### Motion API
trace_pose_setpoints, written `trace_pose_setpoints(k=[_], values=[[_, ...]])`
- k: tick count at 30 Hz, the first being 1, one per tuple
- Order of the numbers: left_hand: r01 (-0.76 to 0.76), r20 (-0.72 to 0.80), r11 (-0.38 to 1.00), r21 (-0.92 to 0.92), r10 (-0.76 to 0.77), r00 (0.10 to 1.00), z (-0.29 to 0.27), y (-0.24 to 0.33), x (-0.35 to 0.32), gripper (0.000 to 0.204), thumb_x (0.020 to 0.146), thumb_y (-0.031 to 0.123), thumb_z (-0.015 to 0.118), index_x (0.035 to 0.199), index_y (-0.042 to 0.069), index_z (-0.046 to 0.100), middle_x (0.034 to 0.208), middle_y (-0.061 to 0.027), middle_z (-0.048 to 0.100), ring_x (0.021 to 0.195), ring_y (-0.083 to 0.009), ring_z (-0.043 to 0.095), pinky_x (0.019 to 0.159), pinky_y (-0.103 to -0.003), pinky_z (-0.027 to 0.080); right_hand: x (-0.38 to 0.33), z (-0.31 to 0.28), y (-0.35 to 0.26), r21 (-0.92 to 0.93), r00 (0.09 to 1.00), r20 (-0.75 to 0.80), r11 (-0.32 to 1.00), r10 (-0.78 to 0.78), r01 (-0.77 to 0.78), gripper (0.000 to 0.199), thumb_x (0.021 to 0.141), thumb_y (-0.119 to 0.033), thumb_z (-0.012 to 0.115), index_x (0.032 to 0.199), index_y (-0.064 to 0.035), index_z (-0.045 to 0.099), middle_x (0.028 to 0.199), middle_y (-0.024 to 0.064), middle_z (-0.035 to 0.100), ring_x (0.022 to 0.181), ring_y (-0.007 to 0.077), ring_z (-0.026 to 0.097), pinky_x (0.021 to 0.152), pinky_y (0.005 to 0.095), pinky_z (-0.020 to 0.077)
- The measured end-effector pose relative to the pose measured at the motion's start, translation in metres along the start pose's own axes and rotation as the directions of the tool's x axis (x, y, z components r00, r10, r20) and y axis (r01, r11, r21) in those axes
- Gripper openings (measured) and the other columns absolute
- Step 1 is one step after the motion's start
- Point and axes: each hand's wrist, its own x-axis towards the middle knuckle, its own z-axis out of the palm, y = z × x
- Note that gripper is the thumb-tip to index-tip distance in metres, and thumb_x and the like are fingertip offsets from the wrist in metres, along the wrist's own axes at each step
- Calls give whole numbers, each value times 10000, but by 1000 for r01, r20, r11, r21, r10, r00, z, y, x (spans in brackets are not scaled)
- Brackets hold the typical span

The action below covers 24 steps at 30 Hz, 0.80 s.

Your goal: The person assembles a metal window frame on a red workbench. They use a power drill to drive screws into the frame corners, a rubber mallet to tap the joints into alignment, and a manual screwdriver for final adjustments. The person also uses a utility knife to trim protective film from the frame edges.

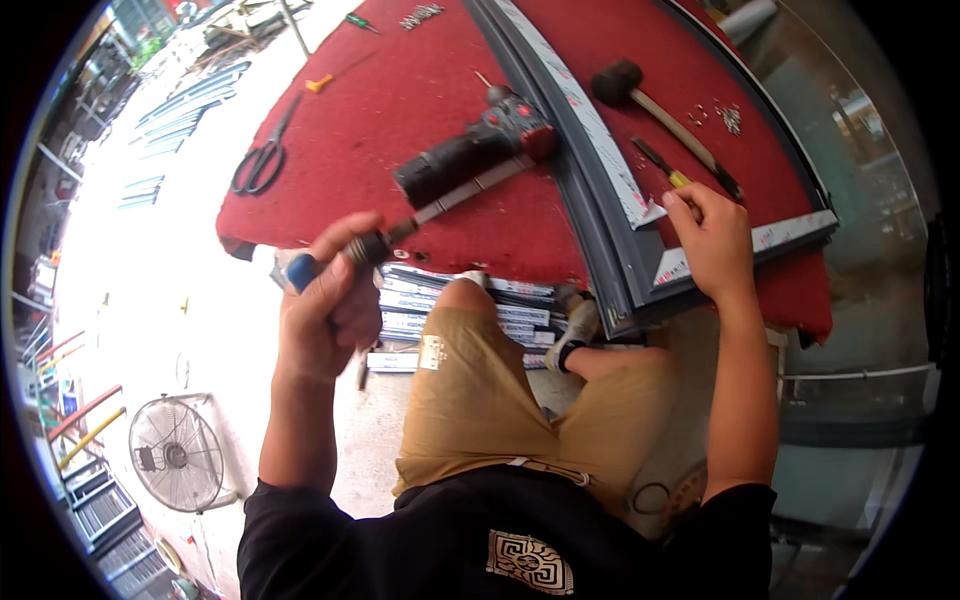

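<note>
My left hand (pixel 335 290) is closed around a hand tool (pixel 370 248) with a blue end, a black ribbed collar and a long metal shaft. The shaft points up and right, passing in front of a black-and-red cordless drill (pixel 470 150) that lies on the red cloth. At the frame's corner, my right hand (pixel 708 235) is pinched at the lifted tip of the white printed protective film (pixel 600 135). This film runs along a dark grey metal frame (pixel 590 225). Just beyond those fingers lies a tool with a yellow handle (pixel 679 179) and dark blade.
A rubber mallet (pixel 665 115) and small hardware (pixel 733 120) lie inside the frame on the red-covered table (pixel 350 130). Black scissors (pixel 262 165), a yellow-handled tool (pixel 319 84) and a green-handled tool (pixel 360 22) are to the left. A fan (pixel 177 455) stands on the floor.
</note>
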Motion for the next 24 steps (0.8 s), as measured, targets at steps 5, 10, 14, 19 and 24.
trace_pose_setpoints(k=[5,10,14,19,24], values=[[-234,60,217,948,599,798,-17,33,71,463,1084,271,784,1525,147,719,1022,-114,798,796,-214,736,716,-335,564,0,-3,0,20,1000,10,1000,-15,15,279,1059,-287,781,1039,-12,827,728,154,724,653,290,717,641,431,524],[7,140,-404,915,333,932,-67,42,139,583,1029,467,825,1560,254,712,1327,-239,743,1224,-420,715,1072,-467,565,-1,0,2,74,1000,-12,997,-29,29,269,1058,-302,784,1048,-38,838,735,143,738,656,286,738,642,428,542],[115,-54,-384,916,165,985,-79,57,152,668,1020,590,793,1566,217,703,1501,-222,641,1476,-449,553,1242,-548,446,1,-5,-1,77,999,3,996,-54,53,270,1059,-305,786,1038,-41,835,766,153,766,684,297,765,658,432,565],[-98,187,-307,947,276,943,-25,34,146,604,1150,528,633,1618,146,641,1537,-238,640,1493,-443,563,1279,-566,399,-2,-11,-4,78,999,-7,996,-51,52,276,1058,-325,785,1043,-55,840,799,151,786,731,318,791,680,444,583],[-187,221,-294,937,87,971,32,-8,145,709,1027,514,788,1615,149,630,1461,-240,724,1400,-442,668,1191,-527,517,-3,-10,3,80,999,45,997,-12,8,285,1060,-334,780,1084,-56,837,852,144,808,772,312,803,705,441,594]])
